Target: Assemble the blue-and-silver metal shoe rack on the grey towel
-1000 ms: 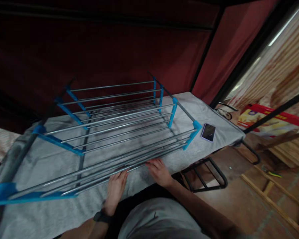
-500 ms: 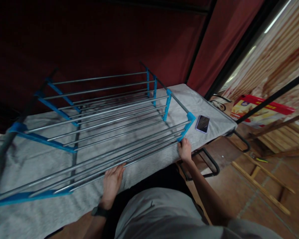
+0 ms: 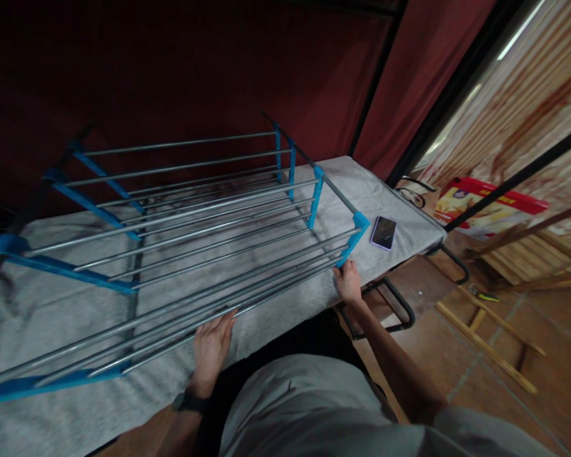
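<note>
A shoe rack of grey metal tubes [image 3: 195,235] with blue plastic brackets [image 3: 317,197] lies on its side across a grey fleecy cover. My left hand [image 3: 213,343], with a dark watch on its wrist, has its fingers curled over the nearest tube around the rack's middle. At the near right corner, my right hand [image 3: 349,282] grips the lower end of a blue bracket, where the tube meets it. Some fingertips of both hands are hidden behind the rack.
A phone [image 3: 383,233] in a purple case lies right of the rack on the covered surface [image 3: 394,203]. Dark red fabric [image 3: 209,70] hangs behind. On the tiled floor to the right are a wooden frame [image 3: 485,339] and a red-and-yellow box [image 3: 485,206].
The view has shifted slightly, so the rack appears a little further left. Both hands keep their places on the rack.
</note>
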A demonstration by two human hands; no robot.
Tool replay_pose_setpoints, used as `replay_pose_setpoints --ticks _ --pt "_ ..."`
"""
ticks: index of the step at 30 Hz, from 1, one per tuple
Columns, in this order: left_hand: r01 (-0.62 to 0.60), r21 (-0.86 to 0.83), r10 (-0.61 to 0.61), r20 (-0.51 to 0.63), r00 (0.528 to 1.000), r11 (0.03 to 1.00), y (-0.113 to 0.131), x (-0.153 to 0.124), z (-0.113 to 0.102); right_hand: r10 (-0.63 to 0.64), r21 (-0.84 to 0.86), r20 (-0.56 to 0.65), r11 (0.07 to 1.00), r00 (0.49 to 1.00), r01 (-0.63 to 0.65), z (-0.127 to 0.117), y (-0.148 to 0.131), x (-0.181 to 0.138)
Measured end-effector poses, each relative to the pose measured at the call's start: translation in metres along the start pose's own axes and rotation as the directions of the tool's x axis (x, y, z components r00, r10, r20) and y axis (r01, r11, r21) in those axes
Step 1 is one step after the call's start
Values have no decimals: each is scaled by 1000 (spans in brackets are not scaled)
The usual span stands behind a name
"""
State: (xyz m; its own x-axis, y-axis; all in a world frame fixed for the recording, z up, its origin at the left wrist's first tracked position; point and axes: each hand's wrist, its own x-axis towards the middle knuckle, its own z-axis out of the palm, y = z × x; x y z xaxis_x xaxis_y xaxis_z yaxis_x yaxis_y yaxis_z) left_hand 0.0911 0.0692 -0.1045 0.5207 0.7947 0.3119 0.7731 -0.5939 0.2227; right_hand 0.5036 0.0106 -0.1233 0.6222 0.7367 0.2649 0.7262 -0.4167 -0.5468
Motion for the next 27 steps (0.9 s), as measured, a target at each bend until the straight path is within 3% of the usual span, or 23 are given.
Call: replay_pose_setpoints --ticks 12,27 --pt "-25 9 25 -17 1000 1000 3 -1 -4 47 81 -21 996 999 -46 -1 -3 0" --pt "-75 75 73 28 997 994 4 -4 -10 7 150 -16 989 1000 -5 -1 1 -2"
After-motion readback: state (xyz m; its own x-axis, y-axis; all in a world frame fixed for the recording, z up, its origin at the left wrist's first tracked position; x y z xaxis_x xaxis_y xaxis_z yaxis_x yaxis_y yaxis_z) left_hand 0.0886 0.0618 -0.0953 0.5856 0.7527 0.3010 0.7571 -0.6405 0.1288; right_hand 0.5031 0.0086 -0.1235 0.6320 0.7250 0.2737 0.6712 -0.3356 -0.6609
